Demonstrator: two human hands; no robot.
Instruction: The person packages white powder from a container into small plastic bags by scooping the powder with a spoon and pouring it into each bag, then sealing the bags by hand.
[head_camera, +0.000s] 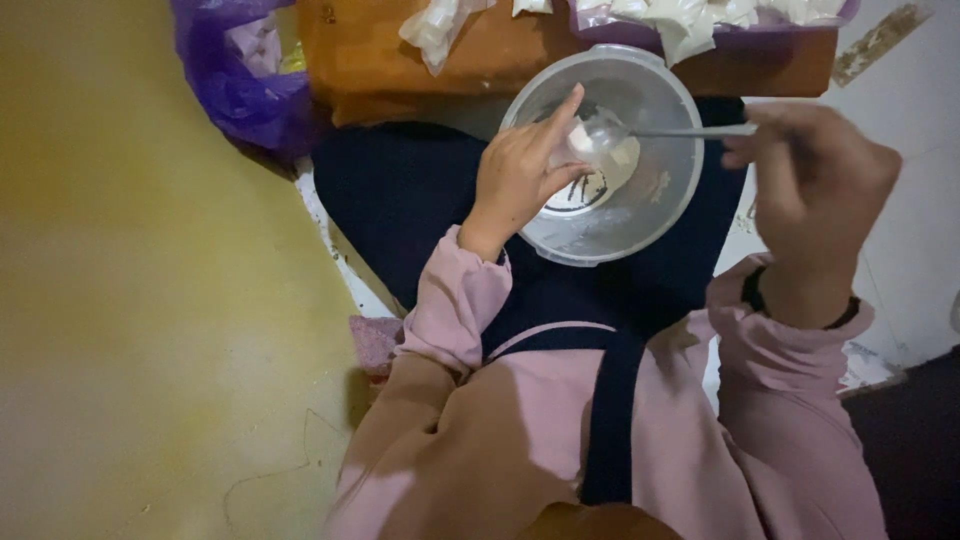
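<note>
Hiding bowl contents: left hand, spoon

Dark lap — clear plastic bowl on it

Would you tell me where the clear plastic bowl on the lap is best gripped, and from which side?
Probably the near rim of the bowl, from the person's side: that edge is bare, while the left hand reaches inside and the spoon crosses the right rim.

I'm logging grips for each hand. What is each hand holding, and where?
Right hand holds a metal spoon by its handle end. Left hand pinches a small white piece over the bowl.
</note>
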